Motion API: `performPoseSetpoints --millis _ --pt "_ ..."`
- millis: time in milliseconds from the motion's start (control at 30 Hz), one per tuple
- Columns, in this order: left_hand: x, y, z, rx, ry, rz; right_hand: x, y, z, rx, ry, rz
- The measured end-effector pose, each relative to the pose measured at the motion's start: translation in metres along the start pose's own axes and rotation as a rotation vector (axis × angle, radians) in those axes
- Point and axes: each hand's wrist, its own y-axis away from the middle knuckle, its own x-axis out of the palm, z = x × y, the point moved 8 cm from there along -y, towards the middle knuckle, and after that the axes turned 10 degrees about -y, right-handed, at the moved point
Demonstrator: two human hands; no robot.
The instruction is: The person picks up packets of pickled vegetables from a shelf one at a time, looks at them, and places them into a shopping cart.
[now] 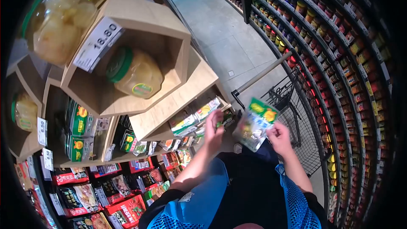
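My right hand [279, 136] grips the lower right edge of a clear and green food packet [255, 124], held up in front of my body. To its left, my left hand [214, 128] is raised beside the wooden shelf, near small green and white packets [196, 117]. Its fingers look curled, and a bit of green shows at the fingertips, too small to make out. Above it on the left, a green-lidded jar [137, 74] lies in a hexagonal wooden cubby [169, 29] with a price tag [98, 42] reading 18.80.
A shopping cart [296, 123] with a long handle stands to the right, beside curved shelves [339, 72] full of jars. Red and black food packets [125, 210] fill the lower left shelf. Tiled floor [220, 25] runs between the shelves.
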Motion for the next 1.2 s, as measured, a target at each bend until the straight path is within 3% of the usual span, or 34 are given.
performPoseSetpoints --millis 67,133,200,233,267,333,367,467,500,567,600,633,733,767,800,867,900,933,967,1000,1033,1100,1200 --pt "0.019 0.04 0.015 -0.325 0.352 0.059 0.047 -0.001 0.024 -0.12 -0.061 0.185" --pt "0.004 0.052 0.003 -0.235 -0.037 0.03 0.081 0.0 0.017 0.082 -0.168 0.237" --pt "-0.024 0.05 0.0 -0.251 -0.061 -0.144 0.085 -0.004 -0.008 0.058 -0.079 0.158" --pt "-0.045 0.047 0.005 -0.319 0.111 -0.3 0.092 -0.004 -0.005 0.047 -0.059 0.109" --pt "-0.066 0.037 -0.003 -0.199 0.097 -0.367 0.094 -0.004 -0.003 0.037 -0.038 0.059" --pt "-0.103 0.019 -0.009 -0.171 -0.019 -0.444 0.093 0.001 -0.008 0.065 0.041 0.134" --pt "-0.111 0.011 -0.028 -0.066 -0.231 -0.565 0.09 0.003 -0.012 0.082 0.081 0.176" --pt "-0.117 -0.026 0.008 -0.391 -0.508 -0.302 0.078 0.008 -0.007 -0.039 0.088 0.148" --pt "-0.111 -0.041 0.011 -0.266 -0.746 -0.283 0.072 0.008 0.011 -0.046 0.058 0.15" --pt "-0.093 -0.059 0.025 -0.23 -1.023 -0.126 0.057 0.01 0.089 -0.321 0.14 0.025" --pt "-0.084 -0.065 0.037 -0.316 -1.061 0.012 0.049 0.016 0.134 -0.486 0.235 -0.02" --pt "-0.073 -0.066 0.05 -0.397 -1.097 0.161 0.033 0.024 0.161 -0.632 0.118 -0.089" --pt "-0.061 -0.062 0.066 -0.429 -1.187 0.203 0.009 0.081 0.277 -1.104 0.293 -0.339" --pt "-0.058 -0.063 0.065 -0.394 -1.191 0.189 0.001 0.117 0.303 -1.477 0.077 -0.422" --pt "-0.051 -0.065 0.045 -0.364 -1.177 0.174 0.009 0.144 0.322 -1.691 0.351 -0.609" --pt "-0.048 -0.068 0.038 -0.041 -1.165 0.006 0.026 0.194 0.341 -2.023 0.831 -1.365" --pt "-0.043 -0.067 0.039 -0.115 -1.177 0.079 0.047 0.202 0.343 -1.788 1.405 -1.834" --pt "-0.039 -0.066 0.04 -0.191 -1.19 0.153 0.063 0.205 0.346 -1.354 1.988 -2.238" --pt "-0.037 -0.065 0.044 -0.169 -1.2 0.169 0.071 0.203 0.351 -0.678 2.542 -2.528" --pt "-0.034 -0.065 0.039 -0.143 -1.206 0.168 0.072 0.199 0.359 0.284 2.989 -2.631" --pt "-0.031 -0.066 0.037 -0.133 -1.191 0.201 0.065 0.206 0.362 0.726 3.013 -2.658" --pt "-0.028 -0.067 0.036 -0.094 -1.151 0.224 0.058 0.212 0.361 0.945 2.814 -2.805" --pt "-0.028 -0.067 0.04 -0.118 -1.157 0.268 0.06 0.207 0.364 1.05 2.63 -2.918"
